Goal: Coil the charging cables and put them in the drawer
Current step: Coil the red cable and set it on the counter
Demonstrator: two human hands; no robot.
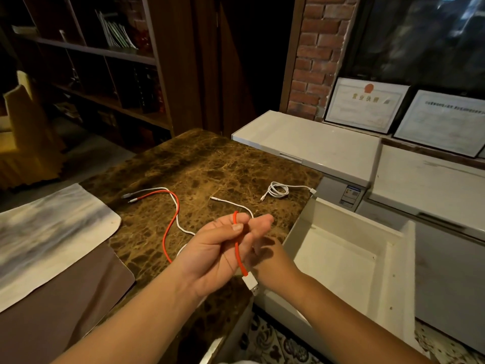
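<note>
head view: left hand pinching red cable near white plug, rest trailing across worktop middle. right hand mostly hidden behind, grip unclear. coiled white cable by right edge, open drawer just beyond. risk: red tail snagging loose white cable, dragging it off.

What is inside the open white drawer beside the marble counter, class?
Nothing shows inside the drawer: its visible white floor is bare, and no cable lies there. Its near-left corner is covered by the right hand and the red cable plug.
</note>
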